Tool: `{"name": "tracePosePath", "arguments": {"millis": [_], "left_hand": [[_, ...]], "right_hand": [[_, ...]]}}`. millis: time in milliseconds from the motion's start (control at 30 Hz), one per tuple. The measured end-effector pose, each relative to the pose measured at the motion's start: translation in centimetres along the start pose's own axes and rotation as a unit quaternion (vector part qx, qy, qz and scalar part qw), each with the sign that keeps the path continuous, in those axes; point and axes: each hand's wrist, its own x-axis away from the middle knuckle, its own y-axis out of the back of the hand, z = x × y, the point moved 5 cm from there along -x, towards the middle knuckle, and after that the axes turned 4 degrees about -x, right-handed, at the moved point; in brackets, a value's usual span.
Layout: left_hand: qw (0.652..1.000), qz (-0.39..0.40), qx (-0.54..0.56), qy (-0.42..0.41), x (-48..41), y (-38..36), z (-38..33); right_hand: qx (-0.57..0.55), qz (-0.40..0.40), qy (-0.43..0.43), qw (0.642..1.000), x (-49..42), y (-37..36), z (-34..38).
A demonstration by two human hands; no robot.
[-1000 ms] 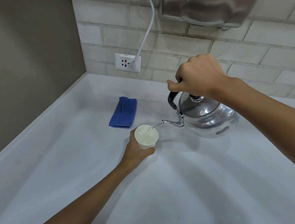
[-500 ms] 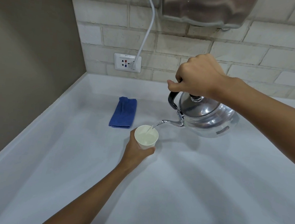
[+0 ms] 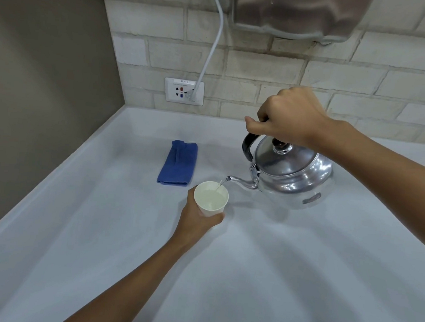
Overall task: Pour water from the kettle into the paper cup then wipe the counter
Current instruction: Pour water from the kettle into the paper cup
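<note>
A shiny metal kettle [image 3: 291, 177] with a black handle hangs tilted above the white counter [image 3: 274, 267], its spout pointing left. My right hand [image 3: 288, 116] is closed around the handle from above. A thin stream of water runs from the spout into a white paper cup [image 3: 211, 199], which holds water. My left hand [image 3: 196, 218] wraps the cup's lower side from the near left. A folded blue cloth [image 3: 178, 163] lies flat on the counter, just beyond and left of the cup.
A brick-tiled wall runs along the back with a power socket [image 3: 184, 91] and a white cable [image 3: 213, 44] plugged into it. A steel appliance [image 3: 302, 13] hangs on the wall above. A brown wall [image 3: 38, 96] borders the counter's left side.
Both hands, the kettle and the cup hold nearly the same places. Water keeps streaming from the spout into the cup.
</note>
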Motion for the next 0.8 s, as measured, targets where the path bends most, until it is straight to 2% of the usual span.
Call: {"name": "tracePosePath", "arguments": {"millis": [333, 633, 800], "left_hand": [[1.000, -0.004, -0.008, -0.001, 0.1, 0.2, -0.1], [1.000, -0.002, -0.019, 0.000, 0.0, 0.2, 0.0], [1.000, -0.001, -0.019, 0.006, 0.0, 0.2, 0.1]], "right_hand": [[-0.137, -0.023, -0.131, 0.982, 0.0, -5.0, -4.4], [-0.249, -0.025, -0.298, 0.921, -1.6, -10.5, -8.6], [-0.263, -0.037, -0.328, 0.906, -2.6, -12.5, -9.1]]}}
